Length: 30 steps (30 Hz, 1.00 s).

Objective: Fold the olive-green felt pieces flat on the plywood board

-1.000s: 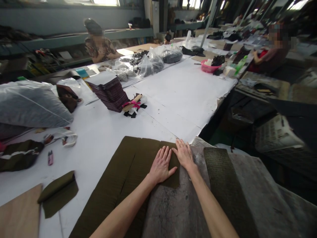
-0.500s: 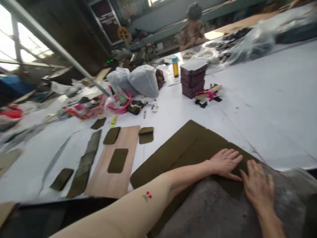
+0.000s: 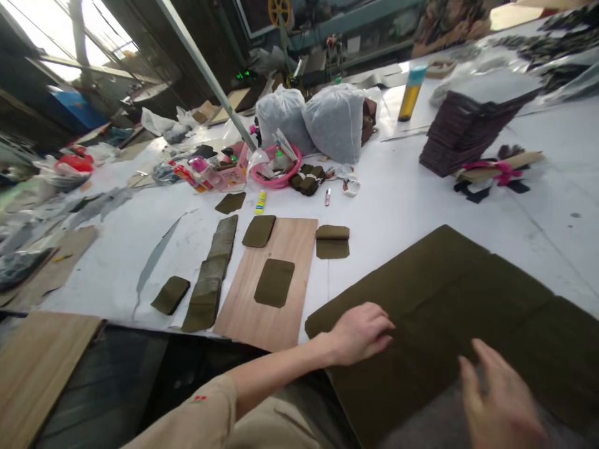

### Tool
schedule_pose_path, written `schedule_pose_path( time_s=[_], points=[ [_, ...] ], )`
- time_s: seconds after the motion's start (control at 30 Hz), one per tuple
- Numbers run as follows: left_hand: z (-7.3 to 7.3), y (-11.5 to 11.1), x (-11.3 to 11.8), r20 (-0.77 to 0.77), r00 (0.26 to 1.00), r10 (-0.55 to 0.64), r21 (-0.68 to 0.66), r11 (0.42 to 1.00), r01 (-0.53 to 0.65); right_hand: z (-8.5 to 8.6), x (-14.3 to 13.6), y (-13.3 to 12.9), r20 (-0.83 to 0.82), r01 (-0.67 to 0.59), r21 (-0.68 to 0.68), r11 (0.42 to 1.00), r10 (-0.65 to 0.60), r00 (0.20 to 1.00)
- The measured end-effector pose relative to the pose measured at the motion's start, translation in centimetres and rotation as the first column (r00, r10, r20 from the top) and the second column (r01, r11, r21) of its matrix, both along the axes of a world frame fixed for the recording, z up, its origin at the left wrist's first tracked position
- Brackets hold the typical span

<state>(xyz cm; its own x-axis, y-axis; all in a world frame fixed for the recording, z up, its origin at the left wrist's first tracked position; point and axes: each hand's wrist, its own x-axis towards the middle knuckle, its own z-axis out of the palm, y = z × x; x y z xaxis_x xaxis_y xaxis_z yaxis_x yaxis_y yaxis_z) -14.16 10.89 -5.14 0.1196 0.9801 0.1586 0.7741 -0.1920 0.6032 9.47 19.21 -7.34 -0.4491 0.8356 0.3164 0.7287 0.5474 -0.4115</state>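
Observation:
A large dark olive cloth piece [image 3: 440,293] lies across the front right of the white table, with a faint fold line over it. Near its left edge, my left hand [image 3: 362,333] is over the cloth, fingers loosely bent and nothing visible in them. My right hand [image 3: 500,399], slightly blurred, is over the lower part of the cloth, thumb and fingers apart and holding nothing. A greyish surface shows below the cloth, partly hidden by that hand. To the left, a small olive cloth piece [image 3: 275,283] rests on a wooden board [image 3: 246,312].
An overlapping row of olive pieces [image 3: 210,274] lies left of the board. Behind are a pink basket [image 3: 276,181], white bags [image 3: 334,121], a yellow-and-blue bottle [image 3: 412,93] and a dark maroon stack [image 3: 468,131]. A slanted pole [image 3: 206,72] rises at the back; a person [image 3: 452,25] sits beyond.
My view has swung left. My left hand has moved left across the cloth with its fingers now bent; my right hand has lifted off and come away from it.

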Motion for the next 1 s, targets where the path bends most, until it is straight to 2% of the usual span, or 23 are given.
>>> schedule_pose_path(
  time_s=[0.07, 0.13, 0.2, 0.23, 0.3, 0.4, 0.47, 0.57, 0.67, 0.73, 0.9, 0.93, 1.0],
  points=[
    [-0.4, -5.7, -5.1, 0.019, 0.978, 0.206, -0.075, 0.976, -0.204, 1.3, -7.1, -5.9, -0.072, -0.153, -0.042, 0.987, 0.149, 0.986],
    [-1.2, -10.6, -10.2, -0.031, 0.925, 0.378, -0.114, 0.918, -0.379, 1.6, -14.4, -11.3, -0.099, -0.325, -0.161, 0.932, 0.312, 0.945],
    [-2.4, -14.2, -14.8, -0.099, 0.887, 0.451, -0.113, 0.881, -0.46, 0.9, -21.4, -15.4, -0.094, -0.449, -0.275, 0.85, 0.441, 0.893],
    [-3.1, -15.6, -16.8, -0.132, 0.871, 0.473, -0.102, 0.867, -0.487, 0.2, -24.5, -16.8, -0.083, -0.468, -0.318, 0.825, 0.467, 0.88],
    [-4.5, -17.6, -20.0, -0.205, 0.853, 0.48, -0.108, 0.855, -0.507, -1.6, -29.7, -18.6, -0.023, -0.432, -0.352, 0.83, 0.454, 0.891],
    [-6.2, -19.8, -22.3, -0.287, 0.864, 0.413, -0.163, 0.868, -0.469, -4.0, -33.9, -20.2, 0.142, -0.347, -0.37, 0.862, 0.422, 0.895],
    [-7.0, -21.2, -22.6, -0.308, 0.88, 0.361, -0.186, 0.884, -0.428, -4.8, -34.6, -21.3, 0.231, -0.289, -0.356, 0.889, 0.383, 0.895],
    [-7.3, -22.9, -22.6, -0.302, 0.903, 0.305, -0.182, 0.912, -0.368, -4.9, -34.5, -22.6, 0.303, -0.225, -0.348, 0.91, 0.336, 0.892],
    [-6.8, -22.9, -23.5, -0.26, 0.925, 0.276, -0.186, 0.926, -0.328, -4.6, -35.0, -22.7, 0.3, -0.214, -0.362, 0.907, 0.331, 0.895],
    [-6.4, -21.5, -24.9, -0.226, 0.936, 0.27, -0.193, 0.929, -0.315, -4.6, -35.6, -22.2, 0.278, -0.225, -0.361, 0.905, 0.335, 0.9],
    [-6.3, -14.9, -29.8, -0.162, 0.943, 0.292, -0.186, 0.929, -0.32, -5.1, -36.7, -21.0, 0.276, -0.239, -0.361, 0.901, 0.348, 0.896],
    [-6.5, -13.4, -30.7, -0.159, 0.938, 0.308, -0.201, 0.92, -0.336, -5.1, -36.8, -20.9, 0.277, -0.239, -0.362, 0.901, 0.349, 0.895],
    [-6.9, -10.6, -32.1, -0.154, 0.952, 0.264, -0.285, 0.911, -0.298, -5.2, -37.0, -20.7, 0.278, -0.235, -0.36, 0.903, 0.345, 0.897]
  ],
)
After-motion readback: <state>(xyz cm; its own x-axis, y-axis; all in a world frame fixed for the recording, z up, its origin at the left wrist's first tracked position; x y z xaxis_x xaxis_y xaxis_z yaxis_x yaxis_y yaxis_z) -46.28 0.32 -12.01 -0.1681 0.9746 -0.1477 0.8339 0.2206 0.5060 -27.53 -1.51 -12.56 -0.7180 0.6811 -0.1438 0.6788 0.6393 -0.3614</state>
